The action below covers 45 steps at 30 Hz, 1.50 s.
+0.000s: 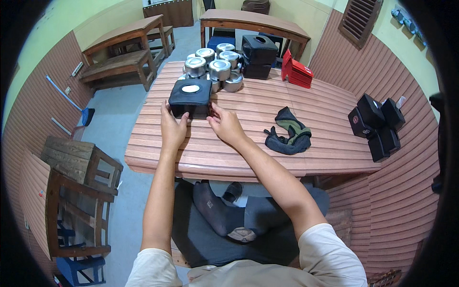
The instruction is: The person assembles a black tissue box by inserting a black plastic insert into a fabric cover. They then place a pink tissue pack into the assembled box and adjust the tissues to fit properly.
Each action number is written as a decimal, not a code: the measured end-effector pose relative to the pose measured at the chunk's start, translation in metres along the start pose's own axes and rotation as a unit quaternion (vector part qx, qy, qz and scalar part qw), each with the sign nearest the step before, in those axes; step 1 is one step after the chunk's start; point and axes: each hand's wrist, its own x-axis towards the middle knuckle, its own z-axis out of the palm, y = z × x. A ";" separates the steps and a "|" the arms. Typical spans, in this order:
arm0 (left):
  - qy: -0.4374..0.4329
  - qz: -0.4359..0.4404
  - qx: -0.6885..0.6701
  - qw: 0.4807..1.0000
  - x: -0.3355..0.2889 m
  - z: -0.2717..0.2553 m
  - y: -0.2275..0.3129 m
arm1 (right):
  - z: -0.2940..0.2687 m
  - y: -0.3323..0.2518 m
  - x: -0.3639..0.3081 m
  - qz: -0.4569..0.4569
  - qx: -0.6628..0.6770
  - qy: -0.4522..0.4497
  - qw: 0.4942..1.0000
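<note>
A black tissue box (pixel 174 95) with an oval opening on top, white showing inside, is between my hands near the table's left side. My left hand (pixel 173 128) grips its left near corner, thumb against the near face. At the right near corner, my right hand (pixel 225 124) has its fingers curled onto the side; the fingertips are partly hidden. Whether the box rests on the table or is slightly raised, I cannot tell. Just beyond it, several round metal containers (pixel 220 70) are stacked. A crumpled black and green cloth item (pixel 292 136) lies to the right.
More black tissue boxes (pixel 258 49) are stacked behind the containers, beside red folded holders (pixel 297 71). Further black boxes (pixel 370 111) stand by the right wall on the wood-striped table (pixel 248 158). Other tables (pixel 253 18) and benches (pixel 114 64) line the room.
</note>
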 end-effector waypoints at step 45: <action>-0.299 0.161 -0.232 0.912 -0.104 0.358 0.251 | -0.503 0.131 -0.125 0.216 -0.362 0.550 0.721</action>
